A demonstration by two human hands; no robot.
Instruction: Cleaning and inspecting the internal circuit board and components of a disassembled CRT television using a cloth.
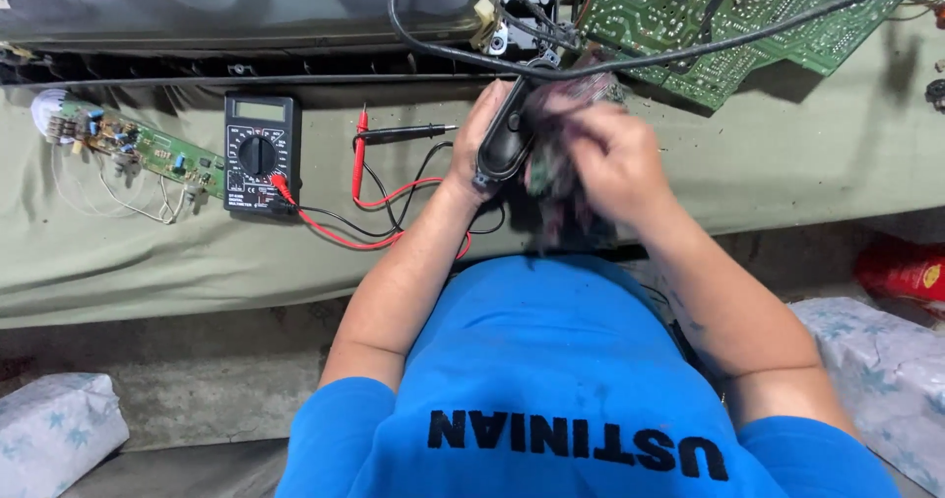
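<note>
Left hand curls its fingers around a black oblong plastic part, gripping it upright just above the near edge of the green-covered workbench, toward the middle of its length. In this single head view, the right hand bunches a dark, mottled cloth, fingers pressed together on the fabric and pushing it against the part's right flank; motion blur hides the fingertips. 1 black cable loops from the far edge down behind the part. To the left, a black multimeter lies flat with its red probe and black probe parked beside it, leads trailing toward the near edge. Farther left, a small green circuit board rests near the left end; a large green circuit board overhangs the far right corner. Judging from the grip, wiping goes best with the left hand holding the part rigid while the cloth strokes along its length, keeping fabric clear of the cable and probe leads.
</note>
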